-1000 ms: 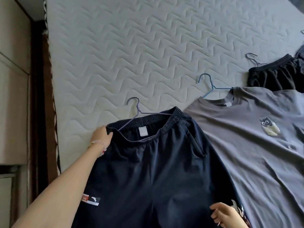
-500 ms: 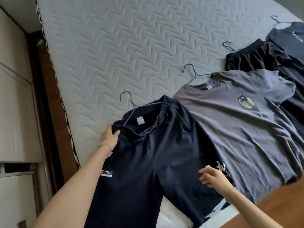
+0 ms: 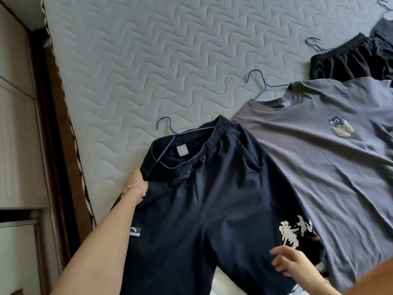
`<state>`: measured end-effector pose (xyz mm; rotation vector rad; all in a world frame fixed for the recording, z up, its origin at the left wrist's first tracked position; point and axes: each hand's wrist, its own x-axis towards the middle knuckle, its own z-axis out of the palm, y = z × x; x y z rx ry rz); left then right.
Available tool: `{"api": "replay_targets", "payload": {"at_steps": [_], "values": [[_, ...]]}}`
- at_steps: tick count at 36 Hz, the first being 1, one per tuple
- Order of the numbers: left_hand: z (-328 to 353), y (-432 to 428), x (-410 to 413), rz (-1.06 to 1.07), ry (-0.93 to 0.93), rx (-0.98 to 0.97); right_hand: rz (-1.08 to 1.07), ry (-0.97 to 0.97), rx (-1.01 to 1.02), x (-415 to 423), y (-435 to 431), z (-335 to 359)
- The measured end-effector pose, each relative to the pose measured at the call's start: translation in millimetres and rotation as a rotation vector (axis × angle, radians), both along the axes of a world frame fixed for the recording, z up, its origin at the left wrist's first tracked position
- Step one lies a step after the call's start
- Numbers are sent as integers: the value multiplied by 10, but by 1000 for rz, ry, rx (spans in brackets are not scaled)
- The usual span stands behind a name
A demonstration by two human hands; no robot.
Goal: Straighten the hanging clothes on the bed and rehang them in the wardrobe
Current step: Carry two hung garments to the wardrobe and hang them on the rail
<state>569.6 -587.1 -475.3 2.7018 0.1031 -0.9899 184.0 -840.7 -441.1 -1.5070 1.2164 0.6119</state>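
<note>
Dark navy shorts (image 3: 212, 199) lie flat on the quilted mattress (image 3: 159, 60), threaded on a purple wire hanger (image 3: 168, 128) whose hook points up the bed. My left hand (image 3: 137, 180) pinches the left end of the elastic waistband. My right hand (image 3: 291, 264) hovers over the lower right leg near a white printed patch, fingers loosely apart, holding nothing. To the right lies a grey T-shirt (image 3: 329, 156) with a cat motif on a blue hanger (image 3: 258, 81).
Black shorts (image 3: 348, 60) on a wire hanger and another dark garment (image 3: 382, 37) lie at the far right. Pale wardrobe panels (image 3: 17, 124) stand along the left, past the mattress's braided edge and brown bed frame.
My left hand has slid down along the waistband's left side, keeping hold. My right hand has shifted lower on the right leg, uncovering the white print. The view has swung a little.
</note>
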Motion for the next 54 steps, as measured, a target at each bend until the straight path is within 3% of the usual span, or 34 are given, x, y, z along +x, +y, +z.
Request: {"api": "replay_targets", "payload": {"at_steps": [11, 23, 28, 34, 38, 44, 54], "values": [[-3, 110, -100, -61, 60, 23, 37, 9, 8, 13, 42, -81], [899, 16, 345, 192, -23, -414, 30, -26, -5, 199, 43, 108], [1104, -352, 650, 216, 46, -494, 41, -25, -7, 223, 63, 154], [1175, -726, 761, 184, -26, -548, 29, -24, -8, 209, 62, 150], [1188, -818, 631, 102, 86, -507, 20, -2, -11, 178, 53, 161], [1342, -545, 239, -9, 63, -436, 11, -20, -23, 217, 34, 457], [2278, 220, -937, 400, -195, -608, -108, -78, -67, -208, 53, 1105]]}}
